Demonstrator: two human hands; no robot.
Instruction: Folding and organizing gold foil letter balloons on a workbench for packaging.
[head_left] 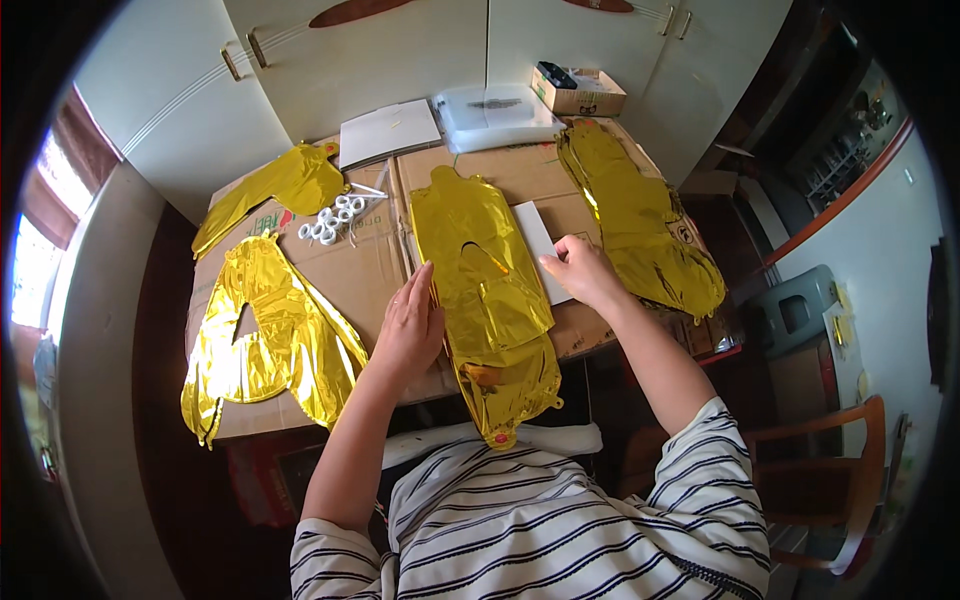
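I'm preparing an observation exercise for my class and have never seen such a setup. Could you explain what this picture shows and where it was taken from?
There is no robot here, just a person's two bare hands. The single picture comes from a wide fisheye camera worn on the head, looking down, so straight edges curve near the rim.

The table's cardboard covering carries several gold foil shapes, small white rolls, white sheets, a clear plastic package and a small cardboard box.

The left hand is at the left edge of the middle foil shape. The right hand has its fingers at a white card beside that foil. How firmly either hand grips is unclear.
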